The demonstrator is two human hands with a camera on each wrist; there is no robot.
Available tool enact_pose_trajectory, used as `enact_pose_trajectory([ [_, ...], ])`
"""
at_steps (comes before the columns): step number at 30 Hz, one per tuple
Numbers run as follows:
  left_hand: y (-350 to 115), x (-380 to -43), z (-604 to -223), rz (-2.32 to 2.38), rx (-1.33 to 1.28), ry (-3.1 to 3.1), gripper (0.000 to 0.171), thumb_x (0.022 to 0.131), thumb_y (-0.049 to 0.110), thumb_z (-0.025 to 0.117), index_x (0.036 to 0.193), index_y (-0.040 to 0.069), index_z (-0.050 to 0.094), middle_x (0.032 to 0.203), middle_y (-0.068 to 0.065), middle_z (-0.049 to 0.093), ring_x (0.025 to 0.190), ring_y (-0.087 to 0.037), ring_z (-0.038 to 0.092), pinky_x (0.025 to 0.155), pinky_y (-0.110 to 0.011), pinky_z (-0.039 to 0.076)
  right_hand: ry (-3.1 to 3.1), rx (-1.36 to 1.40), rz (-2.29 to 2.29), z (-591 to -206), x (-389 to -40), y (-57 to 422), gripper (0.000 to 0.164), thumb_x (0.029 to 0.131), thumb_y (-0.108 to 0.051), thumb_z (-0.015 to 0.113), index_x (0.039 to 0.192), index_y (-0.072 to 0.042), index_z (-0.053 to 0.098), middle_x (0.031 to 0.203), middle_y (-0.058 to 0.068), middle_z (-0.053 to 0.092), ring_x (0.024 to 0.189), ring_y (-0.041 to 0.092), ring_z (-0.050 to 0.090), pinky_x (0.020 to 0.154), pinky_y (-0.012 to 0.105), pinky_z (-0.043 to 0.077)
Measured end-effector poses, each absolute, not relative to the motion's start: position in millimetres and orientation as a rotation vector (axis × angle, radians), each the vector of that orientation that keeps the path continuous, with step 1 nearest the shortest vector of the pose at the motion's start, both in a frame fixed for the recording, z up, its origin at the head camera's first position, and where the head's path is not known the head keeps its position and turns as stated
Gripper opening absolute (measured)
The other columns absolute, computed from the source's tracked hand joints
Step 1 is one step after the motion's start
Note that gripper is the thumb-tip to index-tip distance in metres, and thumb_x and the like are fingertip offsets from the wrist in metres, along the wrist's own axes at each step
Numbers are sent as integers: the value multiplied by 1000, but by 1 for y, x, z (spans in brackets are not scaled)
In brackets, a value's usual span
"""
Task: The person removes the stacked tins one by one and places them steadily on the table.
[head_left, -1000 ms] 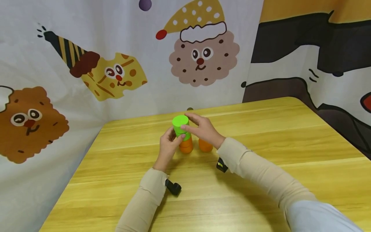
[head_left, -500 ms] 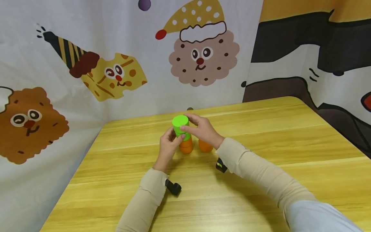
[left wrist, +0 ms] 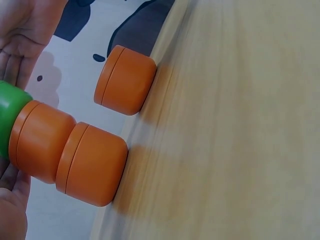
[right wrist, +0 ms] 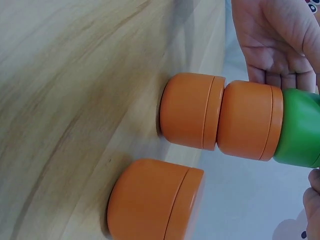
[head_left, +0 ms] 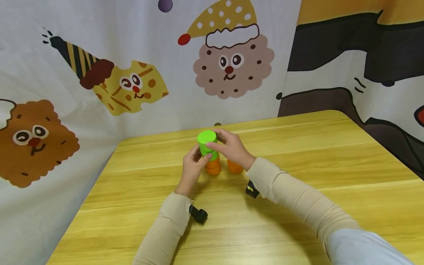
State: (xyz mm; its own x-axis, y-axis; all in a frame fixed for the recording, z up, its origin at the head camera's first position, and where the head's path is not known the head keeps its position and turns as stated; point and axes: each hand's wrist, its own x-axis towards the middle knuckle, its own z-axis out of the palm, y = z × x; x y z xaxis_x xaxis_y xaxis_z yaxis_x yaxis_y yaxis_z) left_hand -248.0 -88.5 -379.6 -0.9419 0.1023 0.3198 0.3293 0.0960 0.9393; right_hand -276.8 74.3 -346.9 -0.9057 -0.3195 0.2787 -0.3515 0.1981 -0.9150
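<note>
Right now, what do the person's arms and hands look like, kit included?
Left hand and right hand: bare, no gloves. Left sleeve and right sleeve: beige; light blue cloth farther up the right arm. Black left block and right block by the cuffs; the right has a yellow mark.

The upper jars are bright green; the lower jars and the lone jar, plain orange. The bench is yellow with wood grain, the cuffs beige. The white cloth bears brown, pinkish and yellow cartoons.
</note>
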Motion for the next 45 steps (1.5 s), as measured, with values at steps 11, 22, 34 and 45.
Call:
enact_pose_trajectory([
  [11,-89,-247,-379,-1955,-445,-2184,46,87,6,64,130,-2,50,125,-21,56,113,-28,54,100,-41,42,-2381,633,1861,-344,-278,77,51,85,-30,68,129,-12,51,126,6,58,121,23,51,100,39,43],
  [22,-87,-248,-379,-1933,-425,-2183,43,85,3,65,125,-7,52,123,-22,57,111,-26,55,100,-40,43,-2364,604,1845,-330,-266,92,48,87,-15,66,130,-1,49,126,16,56,120,30,51,95,38,47],
  [34,-87,-247,-379,-1956,-419,-2184,44,85,4,65,126,-6,52,124,-22,57,112,-28,54,102,-41,41,-2312,593,1793,-334,-260,110,46,87,-9,65,127,5,49,124,20,57,118,31,53,101,39,42],
  [45,-89,-252,-386,-1939,-410,-2190,45,85,7,66,126,-3,53,123,-20,58,112,-27,55,101,-39,42,-2390,465,1787,-342,-261,132,49,87,-16,65,129,1,48,129,18,54,123,32,48,98,37,44],
])
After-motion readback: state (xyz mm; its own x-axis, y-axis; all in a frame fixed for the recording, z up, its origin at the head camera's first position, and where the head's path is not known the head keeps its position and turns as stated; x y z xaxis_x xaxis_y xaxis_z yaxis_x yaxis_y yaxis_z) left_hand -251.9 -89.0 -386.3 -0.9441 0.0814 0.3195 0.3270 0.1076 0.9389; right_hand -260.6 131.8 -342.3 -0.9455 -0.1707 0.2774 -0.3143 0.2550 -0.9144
